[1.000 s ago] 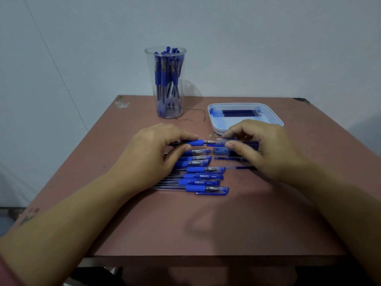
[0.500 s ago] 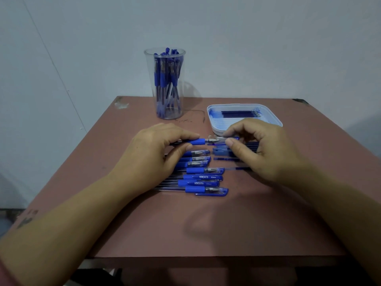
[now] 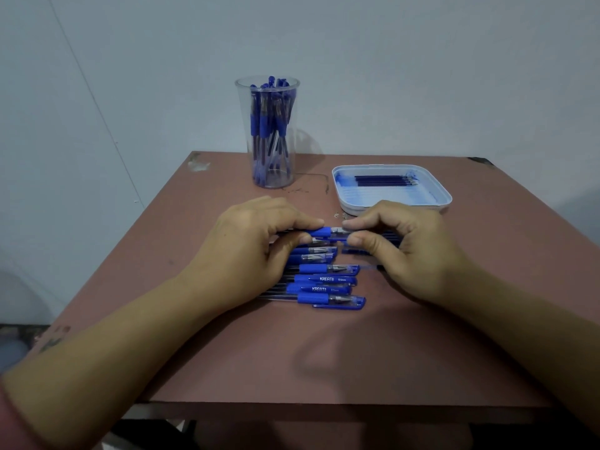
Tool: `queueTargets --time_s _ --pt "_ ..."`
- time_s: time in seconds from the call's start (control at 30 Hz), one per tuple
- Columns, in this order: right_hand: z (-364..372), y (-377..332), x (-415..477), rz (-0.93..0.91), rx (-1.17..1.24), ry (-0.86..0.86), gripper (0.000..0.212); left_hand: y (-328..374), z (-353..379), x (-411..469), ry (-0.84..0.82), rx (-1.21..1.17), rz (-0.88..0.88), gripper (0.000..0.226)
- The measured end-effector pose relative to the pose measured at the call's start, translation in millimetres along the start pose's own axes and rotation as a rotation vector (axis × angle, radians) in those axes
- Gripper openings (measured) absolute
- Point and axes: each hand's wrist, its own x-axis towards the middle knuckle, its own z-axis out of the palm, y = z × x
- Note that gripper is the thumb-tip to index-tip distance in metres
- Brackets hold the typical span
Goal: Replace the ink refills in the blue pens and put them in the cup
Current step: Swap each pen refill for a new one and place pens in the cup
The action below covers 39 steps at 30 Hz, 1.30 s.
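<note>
Pinching one blue pen between them, the left grip curls round its barrel while the right grip nips the tip end, likely to unscrew it (opposed holds suit twisting). It sits at the far end of the pen row on the desk. Refills wait in the tray at far right, with the cup to its left.
</note>
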Motion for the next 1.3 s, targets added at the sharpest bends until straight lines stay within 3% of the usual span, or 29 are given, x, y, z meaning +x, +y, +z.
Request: queueTargets --time_s 0.33,0.53,0.73,1.07,1.3 --pt "1 4 4 0.174 0.137 -0.015 0.009 3 0 2 -0.05 0.104 -0.093 0.029" --pt "-13 7 16 0.24 0.194 0.178 0.014 5 -10 -5 -0.154 0.163 -0.294 0.066" --pt "-32 6 61 0.185 0.117 0.263 0.02 7 -15 -13 -0.508 0.155 -0.389 0.106" --pt "-22 13 164 0.001 0.182 0.518 0.015 -2 -17 -14 -0.566 0.163 -0.343 0.1" --pt "-11 21 204 -0.03 0.124 0.464 0.015 -6 -19 -14 -0.591 0.137 -0.329 0.098"
